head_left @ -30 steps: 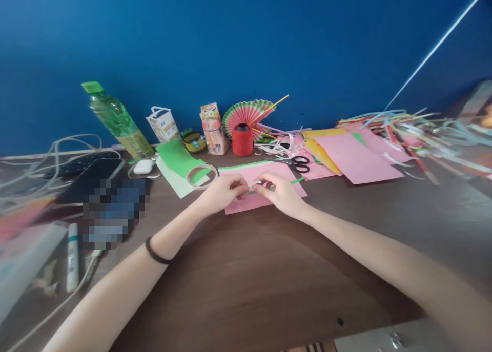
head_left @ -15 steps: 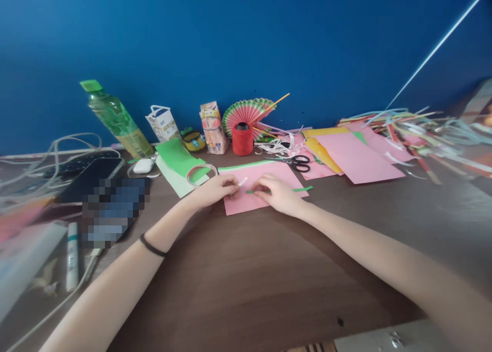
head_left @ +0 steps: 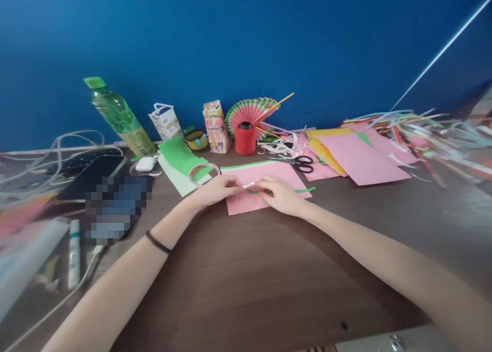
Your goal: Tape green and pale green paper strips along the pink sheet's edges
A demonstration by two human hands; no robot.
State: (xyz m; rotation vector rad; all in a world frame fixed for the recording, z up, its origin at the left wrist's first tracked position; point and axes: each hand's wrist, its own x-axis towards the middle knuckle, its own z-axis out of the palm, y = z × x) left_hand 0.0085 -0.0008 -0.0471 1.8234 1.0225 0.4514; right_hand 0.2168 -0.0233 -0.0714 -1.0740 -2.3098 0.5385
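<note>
My left hand [head_left: 217, 190] pinches one end of a small white strip [head_left: 248, 185], perhaps tape. The fingertips of my right hand [head_left: 280, 194] are closed at the strip's other end. A narrow green paper strip [head_left: 305, 190] runs under my right hand, a short end showing by its fingertips. Whether those fingers grip the green strip or just rest on it, I cannot tell. Both hands are over a pink sheet of paper [head_left: 246, 204] with a green band along its far edge. Beside my left hand a roll of tape [head_left: 191, 177] stands on edge.
Black-handled scissors [head_left: 303, 164] lie behind the pink sheet. A red thread spool [head_left: 245, 139], a paper fan [head_left: 246, 112], cartons and a green bottle [head_left: 119, 114] line the wall. Pink and yellow sheets [head_left: 359, 154] lie right; a phone [head_left: 119, 208] and a marker [head_left: 74, 254] lie left.
The white strip, tilted up from my left fingers before, now lies flatter and reaches my right fingertips. My hands are closer together. The whole view has shifted slightly.
</note>
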